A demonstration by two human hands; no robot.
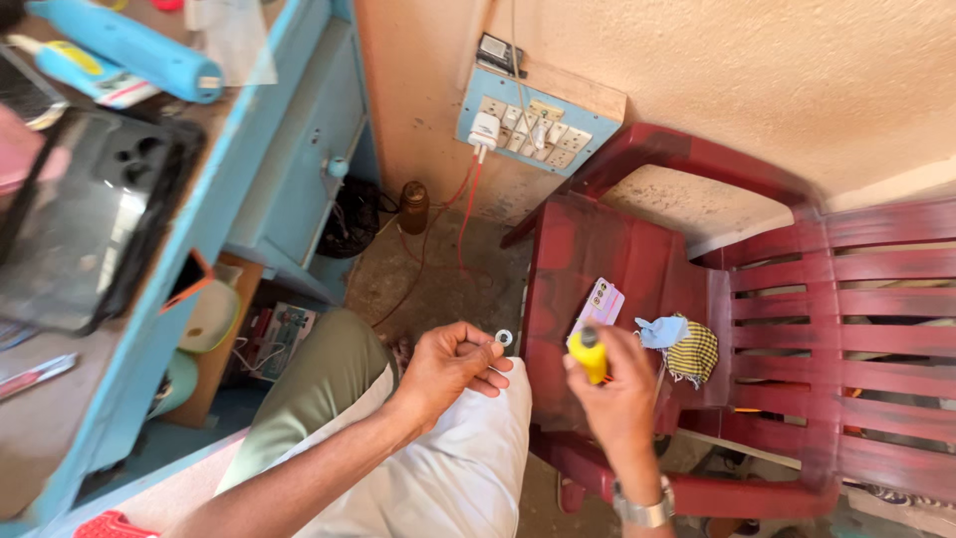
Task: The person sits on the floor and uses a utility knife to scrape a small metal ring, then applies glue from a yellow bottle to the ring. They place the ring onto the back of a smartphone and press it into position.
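My left hand (450, 365) hovers over my knee and pinches a small white ring-shaped part (504, 338) at its fingertips. To its right, my right hand (615, 389) grips a tool with a yellow handle and black tip (589, 354), held over the seat of a dark red plastic chair (797, 299). A watch sits on my right wrist (645, 512). The two hands are close together, a few centimetres apart.
On the chair seat lie a pink card packet (598, 304) and folded blue and yellow-checked cloths (681, 345). A blue switch board with a white charger (530, 125) hangs on the wall. At left, a blue table (149, 329) carries a dark phone case (90, 214) and blue tubes.
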